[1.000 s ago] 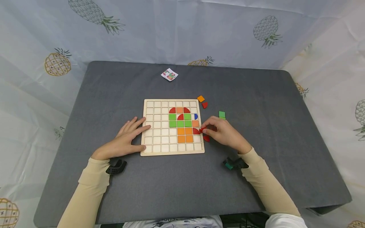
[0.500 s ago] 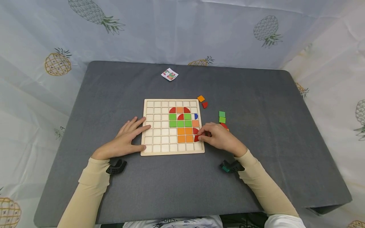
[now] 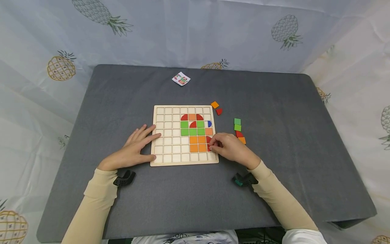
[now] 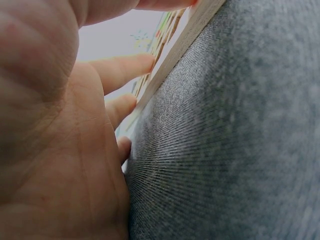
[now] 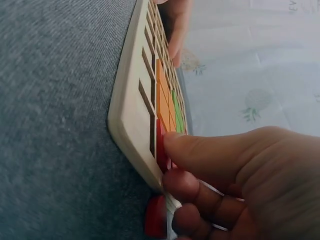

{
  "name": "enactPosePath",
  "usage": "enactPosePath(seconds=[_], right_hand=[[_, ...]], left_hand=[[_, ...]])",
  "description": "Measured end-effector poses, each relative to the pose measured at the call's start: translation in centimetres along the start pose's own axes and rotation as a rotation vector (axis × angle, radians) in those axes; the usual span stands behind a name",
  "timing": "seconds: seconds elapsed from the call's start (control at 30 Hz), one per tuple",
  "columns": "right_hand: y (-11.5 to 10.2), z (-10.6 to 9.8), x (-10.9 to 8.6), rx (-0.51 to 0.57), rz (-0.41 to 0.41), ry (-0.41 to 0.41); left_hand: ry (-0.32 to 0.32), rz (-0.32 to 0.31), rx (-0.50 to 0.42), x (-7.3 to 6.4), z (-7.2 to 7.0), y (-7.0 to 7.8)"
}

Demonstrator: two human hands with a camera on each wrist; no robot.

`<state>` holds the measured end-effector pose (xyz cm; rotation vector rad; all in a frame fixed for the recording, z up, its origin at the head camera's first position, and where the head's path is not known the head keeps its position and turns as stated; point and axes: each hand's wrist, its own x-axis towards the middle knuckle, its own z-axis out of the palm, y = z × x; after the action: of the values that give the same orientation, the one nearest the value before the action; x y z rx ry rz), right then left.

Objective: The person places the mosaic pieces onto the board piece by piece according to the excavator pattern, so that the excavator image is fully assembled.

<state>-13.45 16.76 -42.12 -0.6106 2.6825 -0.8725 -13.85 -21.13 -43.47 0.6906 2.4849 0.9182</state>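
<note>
A wooden grid board (image 3: 167,158) lies on the table with coloured tiles in its right half. My left hand (image 3: 131,150) is spread at the board's left side, fingertips and thumb resting on the rim. My right hand (image 3: 231,147) bends over the right edge, thumb and index finger pinching a red quarter-circle tile (image 5: 161,145) at a cell beside the orange squares (image 3: 198,144). Another red quarter-circle tile (image 3: 208,138) sits one cell above. In the right wrist view, a loose red piece (image 5: 156,216) lies on the table beneath the fingers; the head view hides it behind the hand.
Right of the board, green squares (image 3: 237,124), a red tile (image 3: 239,134) and an orange tile (image 3: 242,140) form a column. An orange square (image 3: 214,104) and a red piece (image 3: 219,112) lie by the top right corner. A pattern card (image 3: 181,79) is at the back.
My right hand has moved left and slightly down, bringing the red tile from the board's right edge into the cell below the other red one. My left hand has stayed put.
</note>
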Motion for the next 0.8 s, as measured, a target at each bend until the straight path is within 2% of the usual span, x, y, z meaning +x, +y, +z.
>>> enactPosePath(seconds=[0.2, 0.4, 0.6, 0.8], right_hand=[[0.0, 0.0, 0.1, -0.063, 0.086, 0.042], [-0.2, -0.1, 0.0, -0.079, 0.072, 0.121], [0.3, -1.9, -0.7, -0.074, 0.059, 0.204], [2.2, -3.9, -1.8, -0.134, 0.099, 0.194]], left_hand=[[0.0, -0.001, -0.002, 0.0, 0.0, 0.0], [-0.006, -0.005, -0.005, 0.0, 0.0, 0.1], [-0.001, -0.004, 0.003, 0.1, 0.1, 0.1], [-0.003, -0.01, 0.004, -0.1, 0.0, -0.1]])
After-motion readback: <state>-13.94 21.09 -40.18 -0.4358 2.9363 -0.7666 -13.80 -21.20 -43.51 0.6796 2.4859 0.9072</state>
